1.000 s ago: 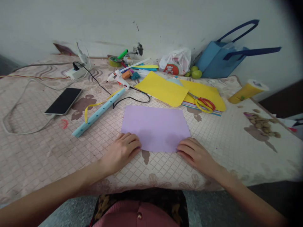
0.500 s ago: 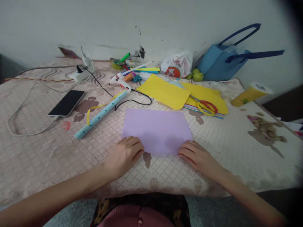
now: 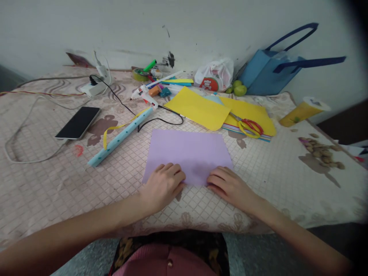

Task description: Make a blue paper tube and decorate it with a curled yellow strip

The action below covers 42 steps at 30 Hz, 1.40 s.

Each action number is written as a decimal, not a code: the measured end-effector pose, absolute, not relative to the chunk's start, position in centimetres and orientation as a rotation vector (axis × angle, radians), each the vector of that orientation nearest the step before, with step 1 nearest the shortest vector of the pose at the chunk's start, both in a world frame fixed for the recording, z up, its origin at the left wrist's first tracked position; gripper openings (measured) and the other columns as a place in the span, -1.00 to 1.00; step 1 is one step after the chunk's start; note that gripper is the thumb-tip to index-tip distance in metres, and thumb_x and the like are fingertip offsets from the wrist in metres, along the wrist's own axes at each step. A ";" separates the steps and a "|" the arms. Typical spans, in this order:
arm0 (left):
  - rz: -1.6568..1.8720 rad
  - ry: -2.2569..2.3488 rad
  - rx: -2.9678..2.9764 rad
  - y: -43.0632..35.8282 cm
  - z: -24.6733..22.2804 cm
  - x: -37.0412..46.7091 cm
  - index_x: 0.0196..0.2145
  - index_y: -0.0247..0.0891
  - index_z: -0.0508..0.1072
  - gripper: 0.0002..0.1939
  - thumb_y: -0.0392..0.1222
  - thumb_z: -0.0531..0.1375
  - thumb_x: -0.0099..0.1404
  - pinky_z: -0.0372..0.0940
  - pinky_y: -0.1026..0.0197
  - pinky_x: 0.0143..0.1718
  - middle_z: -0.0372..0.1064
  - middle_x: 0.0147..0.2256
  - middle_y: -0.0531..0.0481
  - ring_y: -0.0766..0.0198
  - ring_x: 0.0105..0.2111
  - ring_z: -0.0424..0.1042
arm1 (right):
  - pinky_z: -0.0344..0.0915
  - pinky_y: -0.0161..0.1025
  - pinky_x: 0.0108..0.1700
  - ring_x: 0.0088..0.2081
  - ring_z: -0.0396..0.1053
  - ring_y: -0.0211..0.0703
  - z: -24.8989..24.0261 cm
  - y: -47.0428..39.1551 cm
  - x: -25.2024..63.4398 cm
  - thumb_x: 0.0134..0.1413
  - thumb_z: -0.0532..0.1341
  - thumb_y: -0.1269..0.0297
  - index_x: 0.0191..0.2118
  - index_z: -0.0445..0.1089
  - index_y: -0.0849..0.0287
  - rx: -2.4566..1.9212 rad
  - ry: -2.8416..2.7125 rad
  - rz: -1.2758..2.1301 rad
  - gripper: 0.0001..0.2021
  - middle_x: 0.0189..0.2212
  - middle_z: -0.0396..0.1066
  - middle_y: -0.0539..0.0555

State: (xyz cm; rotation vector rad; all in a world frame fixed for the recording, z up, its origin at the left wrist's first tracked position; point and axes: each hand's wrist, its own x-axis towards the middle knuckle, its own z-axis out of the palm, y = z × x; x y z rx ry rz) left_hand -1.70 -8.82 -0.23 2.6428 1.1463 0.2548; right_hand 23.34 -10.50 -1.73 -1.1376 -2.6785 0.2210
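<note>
A sheet of purple paper lies on the patterned tablecloth in front of me. My left hand is closed at its near edge, left of the middle, with curled fingers on the paper. Right of the middle, my right hand pinches the same near edge. The thumbs are mostly hidden beneath the fingers. To the left lies a light blue paper tube with dark dots, a thin yellow strip beside it. Beyond the purple sheet are yellow sheets and scissors with red and yellow handles.
A phone on a cable sits at the left, near a power strip. A white glue gun trails a black cord. At the back stand a plastic bag and a blue bag. A yellow roll and ginger-like roots are at the right.
Both hands have slid inward along the paper's near edge, closer to each other. The near left corner of the sheet now shows. The whole view has shifted slightly.
</note>
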 end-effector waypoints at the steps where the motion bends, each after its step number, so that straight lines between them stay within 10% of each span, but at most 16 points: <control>1: 0.258 1.135 2.635 -8.8 -0.2 -1.4 -0.33 -0.26 0.38 -0.93 -0.25 0.11 0.26 0.20 0.14 -0.26 0.31 -0.28 -0.02 0.20 -0.28 0.28 | 0.24 -0.12 -0.17 -0.21 0.26 -0.11 -1.7 -10.5 23.1 0.19 0.06 0.31 -0.26 0.35 0.17 -1.136 -2.683 0.222 -0.86 -0.29 0.34 0.11; 15: 0.288 1.151 2.481 -8.0 -0.5 0.2 -0.36 -0.25 0.40 -0.90 -0.25 0.09 0.26 0.22 0.19 -0.30 0.32 -0.35 -0.01 0.23 -0.31 0.31 | 0.23 -0.20 -0.22 -0.27 0.24 -0.17 -0.8 -9.8 21.1 0.18 0.07 0.35 -0.35 0.24 0.16 -1.340 -2.558 0.595 -0.92 -0.36 0.28 0.04; 42: 0.196 1.232 2.558 -8.0 -0.2 1.6 -0.39 -0.29 0.35 -0.84 -0.21 0.03 0.27 0.25 0.12 -0.31 0.33 -0.35 -0.08 0.16 -0.32 0.34 | 0.22 -0.15 -0.25 -0.32 0.27 -0.12 -1.9 -10.2 20.1 0.19 0.02 0.34 -0.36 0.27 0.18 -1.418 -2.577 0.194 -0.85 -0.39 0.32 0.09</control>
